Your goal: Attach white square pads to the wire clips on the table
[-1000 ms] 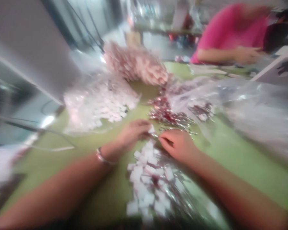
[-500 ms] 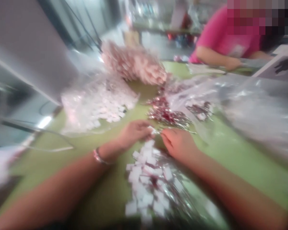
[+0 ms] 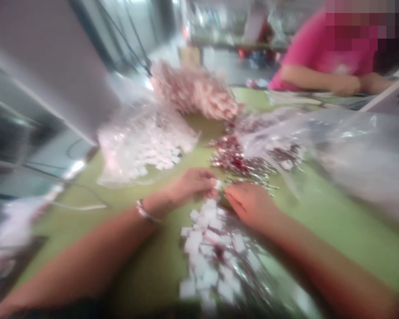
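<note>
The left hand pinches a white tag just beyond the tag pile; the right hand is curled, its hold unclear; a loose pinch could drop the tag into that pile.

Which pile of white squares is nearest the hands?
The loose white pile right below left hand and right hand; the bagged white pile lies farther back left.

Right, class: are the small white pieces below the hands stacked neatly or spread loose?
Spread loose: the white pieces lie scattered at odd angles on the green table.
</note>
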Available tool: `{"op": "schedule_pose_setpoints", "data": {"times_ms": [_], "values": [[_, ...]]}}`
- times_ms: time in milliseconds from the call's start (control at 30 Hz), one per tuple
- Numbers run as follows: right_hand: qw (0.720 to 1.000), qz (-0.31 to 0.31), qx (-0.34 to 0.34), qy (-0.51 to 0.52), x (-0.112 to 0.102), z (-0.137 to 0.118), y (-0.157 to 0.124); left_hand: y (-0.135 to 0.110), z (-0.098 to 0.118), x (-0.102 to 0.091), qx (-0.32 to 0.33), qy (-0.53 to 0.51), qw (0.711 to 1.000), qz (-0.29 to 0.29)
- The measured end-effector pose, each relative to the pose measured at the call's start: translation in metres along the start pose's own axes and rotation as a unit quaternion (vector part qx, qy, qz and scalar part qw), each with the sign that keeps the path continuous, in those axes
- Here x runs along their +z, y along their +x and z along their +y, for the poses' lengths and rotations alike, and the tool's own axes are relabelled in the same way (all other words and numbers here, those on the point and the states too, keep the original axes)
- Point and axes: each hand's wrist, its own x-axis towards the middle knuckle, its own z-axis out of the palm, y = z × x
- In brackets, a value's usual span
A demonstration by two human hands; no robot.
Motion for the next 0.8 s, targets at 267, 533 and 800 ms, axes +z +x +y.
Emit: {"op": "schedule_pose_setpoints", "data": {"times_ms": [267, 533, 800], "values": [[0.999, -0.029, -0.012, 0.009, -0.003, 0.005, 0.001, 0.000, 0.001, 0.007, -0.014, 0.055, 0.998, -0.011], [0.994, -0.029, 0.102, 0.039, 0.003, -0.006, 0.001, 0.003, -0.019, 0.015, 0.002, 0.073, 0.997, 0.011], [0.993, -0.039, 0.110, 0.038, 0.011, 0.003, -0.001, -0.001, 0.020, -0.026, 0.194, 0.487, 0.816, 0.243]]}}
